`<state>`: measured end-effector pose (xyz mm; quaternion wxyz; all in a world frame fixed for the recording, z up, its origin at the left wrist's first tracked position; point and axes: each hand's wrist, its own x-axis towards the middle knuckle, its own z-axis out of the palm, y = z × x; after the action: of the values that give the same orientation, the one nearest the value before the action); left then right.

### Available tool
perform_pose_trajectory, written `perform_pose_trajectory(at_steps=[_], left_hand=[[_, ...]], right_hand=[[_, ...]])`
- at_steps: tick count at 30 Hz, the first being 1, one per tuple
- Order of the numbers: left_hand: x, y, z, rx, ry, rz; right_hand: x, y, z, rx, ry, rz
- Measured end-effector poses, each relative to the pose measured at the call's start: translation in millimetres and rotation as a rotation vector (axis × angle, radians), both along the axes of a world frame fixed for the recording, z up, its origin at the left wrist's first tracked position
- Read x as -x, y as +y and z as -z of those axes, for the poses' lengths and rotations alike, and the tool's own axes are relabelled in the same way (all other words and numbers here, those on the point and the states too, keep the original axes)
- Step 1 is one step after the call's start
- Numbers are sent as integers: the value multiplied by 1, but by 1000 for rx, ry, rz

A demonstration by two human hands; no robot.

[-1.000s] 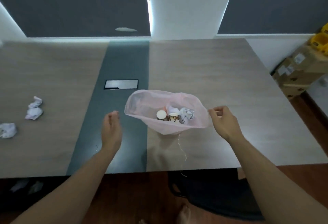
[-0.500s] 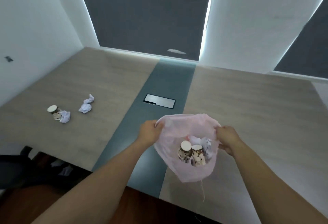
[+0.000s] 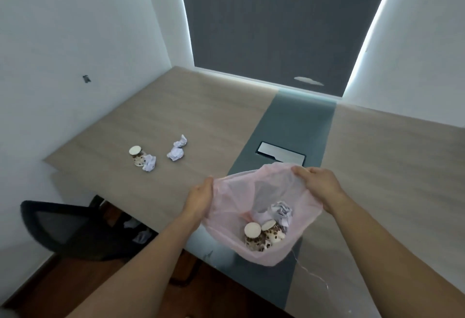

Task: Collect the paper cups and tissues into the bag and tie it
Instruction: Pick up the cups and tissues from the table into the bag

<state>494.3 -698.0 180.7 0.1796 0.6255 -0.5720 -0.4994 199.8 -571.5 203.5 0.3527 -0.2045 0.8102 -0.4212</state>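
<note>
Since a second ago the left hand (image 3: 200,198) has come onto the bag (image 3: 234,192), which both hands now hold open above the near edge of the table (image 3: 201,106). It grips the rim's left side with curled fingers, while the right hand (image 3: 319,184) pinches the far right rim. A thin drawstring (image 3: 312,272) trails loose below the bag, untied.

Inside lie two spotted paper cups (image 3: 254,232) and a crumpled tissue (image 3: 283,213), so collecting looks well under way. Left of the bag and farther back, one more cup (image 3: 137,155) lies on the table with a tissue (image 3: 149,163) touching it and another tissue (image 3: 177,149) just beside them. Those three, then the tying, appear to remain.
</note>
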Motion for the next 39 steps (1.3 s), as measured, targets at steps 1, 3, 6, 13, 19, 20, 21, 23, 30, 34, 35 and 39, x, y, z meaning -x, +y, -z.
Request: perform_pose_trajectory(at_steps=[1, 3, 6, 13, 19, 20, 21, 23, 30, 34, 35, 39], left_hand=[[-17, -13, 3, -9, -11, 6], [-49, -41, 8, -32, 7, 20], [-88, -76, 5, -113, 199, 8], [-159, -143, 17, -154, 296, 140], [-182, -183, 27, -37, 250, -4], [-183, -185, 27, -17, 245, -32], [-184, -185, 25, 2, 245, -54], [-186, -189, 23, 32, 243, -75], [-184, -205, 28, 38, 205, -141], [-172, -228, 37, 26, 147, -146], [-169, -237, 42, 32, 135, -140], [-148, -277, 70, 19, 46, -90]], right_hand=[[-13, -15, 2, -14, 37, -4], [-39, -44, 5, -18, 69, 24], [-74, -86, 5, -34, 90, 43], [-138, -158, -3, 66, 95, 71], [-152, -200, -27, 169, 62, -19], [-152, -207, -32, 166, 54, -32], [-152, -213, -36, 166, 43, -47], [-152, -225, -38, 166, 25, -71], [-159, -255, -24, 122, -73, -86], [-155, -270, -20, 108, -49, -112], [-153, -274, -19, 106, -40, -113], [-144, -294, -12, 63, -18, -65]])
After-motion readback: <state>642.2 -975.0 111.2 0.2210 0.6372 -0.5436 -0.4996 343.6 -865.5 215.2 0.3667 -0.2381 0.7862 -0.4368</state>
